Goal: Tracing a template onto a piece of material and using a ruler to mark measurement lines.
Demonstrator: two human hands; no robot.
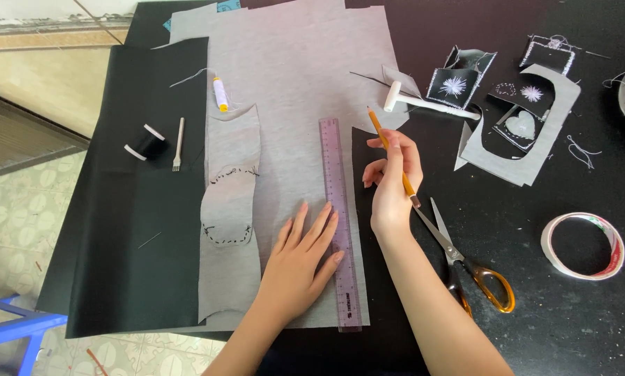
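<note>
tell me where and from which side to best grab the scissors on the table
Probably by the orange handle loops of the scissors, coming from the lower right. The blades point up-left toward the right hand holding the pencil, so the loops lie clear.

I've got open grey fabric above the ruler, nothing on it but a small thread spool at its left edge. To the right, scissors lie just beside my right hand, tape roll farther out. Cut scraps and a white tool crowd the upper right.
</note>
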